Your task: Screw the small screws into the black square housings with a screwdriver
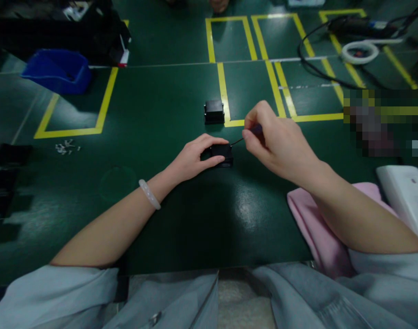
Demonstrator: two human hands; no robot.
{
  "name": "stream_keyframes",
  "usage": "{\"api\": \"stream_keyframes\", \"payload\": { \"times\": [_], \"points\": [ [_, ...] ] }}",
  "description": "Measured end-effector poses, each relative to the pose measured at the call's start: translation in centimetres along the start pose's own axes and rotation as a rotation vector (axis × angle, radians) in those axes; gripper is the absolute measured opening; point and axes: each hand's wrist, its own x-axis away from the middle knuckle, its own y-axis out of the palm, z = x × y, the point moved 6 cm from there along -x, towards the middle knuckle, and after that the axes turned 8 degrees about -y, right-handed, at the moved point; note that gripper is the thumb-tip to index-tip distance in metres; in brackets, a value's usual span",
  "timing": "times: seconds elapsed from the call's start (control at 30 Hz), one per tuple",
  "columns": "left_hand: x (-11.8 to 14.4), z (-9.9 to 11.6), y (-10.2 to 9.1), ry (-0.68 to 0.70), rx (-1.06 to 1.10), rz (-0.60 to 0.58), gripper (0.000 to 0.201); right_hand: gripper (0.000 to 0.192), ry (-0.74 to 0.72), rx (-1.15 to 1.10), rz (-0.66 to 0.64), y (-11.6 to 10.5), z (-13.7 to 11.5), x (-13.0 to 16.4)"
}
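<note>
Two black boxes on bench (154, 119): left hand (191, 157) pinches near box (222, 154), right hand (275, 139) grips thin tool (237, 141) at it; far box (214, 111) untouched.

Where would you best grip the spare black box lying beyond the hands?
The spare black box sits flat and free on the green table. Probably pinch its short left and right walls from above; nothing crowds them, and the left hand holds the nearer box similarly.

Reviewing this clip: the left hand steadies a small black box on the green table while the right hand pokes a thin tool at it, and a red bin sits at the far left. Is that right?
Not quite. The head view shows the bin at far left is blue, not red. The rest stands: the left hand steadies the small black box on the green table while the right hand points a thin tool at it.
</note>
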Motion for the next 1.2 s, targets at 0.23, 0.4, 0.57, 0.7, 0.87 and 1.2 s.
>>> {"api": "stream_keyframes", "payload": {
  "times": [0.23, 0.4, 0.57, 0.7, 0.87, 1.2],
  "points": [
    [0.05, -0.07, 0.05, -0.001, 0.005, -0.004, 0.038, 0.028, 0.057, -0.019, -0.001, 0.05, 0.23, 0.02],
    [0.05, -0.08, 0.02, 0.003, 0.017, -0.001, 0.038, 0.028, 0.067, 0.005, -0.016, -0.22, 0.14, -0.04],
    [0.05, -0.08, -0.01, 0.004, 0.022, -0.005, 0.038, 0.029, 0.075, 0.041, -0.058, -0.03, 0.20, -0.04],
    [0.07, -0.14, 0.01, -0.004, 0.019, -0.002, 0.039, 0.028, 0.080, -0.004, -0.022, -0.12, 0.21, 0.05],
    [0.08, -0.10, 0.05, 0.000, 0.019, -0.005, 0.039, 0.029, 0.052, 0.030, -0.032, -0.09, 0.22, -0.03],
    [0.03, 0.04, -0.03, -0.007, 0.008, 0.000, 0.039, 0.028, 0.060, -0.023, -0.022, -0.30, 0.02, 0.09]
  ]
}}
